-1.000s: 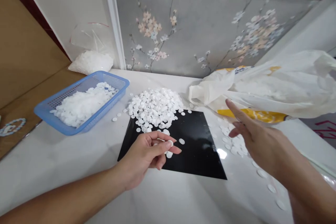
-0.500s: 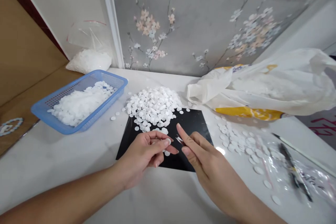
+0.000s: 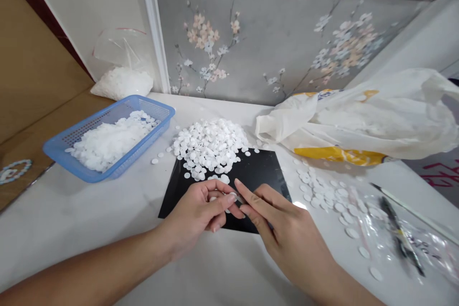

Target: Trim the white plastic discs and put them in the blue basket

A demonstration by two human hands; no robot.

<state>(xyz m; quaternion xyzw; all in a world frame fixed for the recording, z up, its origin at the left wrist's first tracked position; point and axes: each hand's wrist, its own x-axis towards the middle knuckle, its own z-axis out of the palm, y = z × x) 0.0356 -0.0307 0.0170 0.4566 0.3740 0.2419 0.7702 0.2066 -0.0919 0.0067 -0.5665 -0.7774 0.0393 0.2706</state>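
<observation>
My left hand [image 3: 206, 205] is closed, with a small white disc [image 3: 233, 195] pinched between thumb and fingers. Close against it on the right, my right hand [image 3: 279, 220] grips a small metal tool [image 3: 241, 199]. Only the tool's thin tip shows, reaching to the disc, and my fingers hide the rest. Both hands hover over a black sheet [image 3: 265, 167]. Just beyond them, a large pile of white discs [image 3: 211, 146] covers the sheet's back left part and spills onto the table.
To the left stands a blue basket [image 3: 138, 146] of white discs, with a clear bag [image 3: 124, 83] behind it. A white plastic bag [image 3: 358, 119] lies at the right. Scattered discs [image 3: 319, 191], a black pen [image 3: 401, 234] and clear packets [image 3: 430, 248] lie on the white table [image 3: 89, 220].
My right hand has moved left, bringing the metal tool from just beside my left hand up to the disc. My left hand has barely shifted and still pinches the disc.
</observation>
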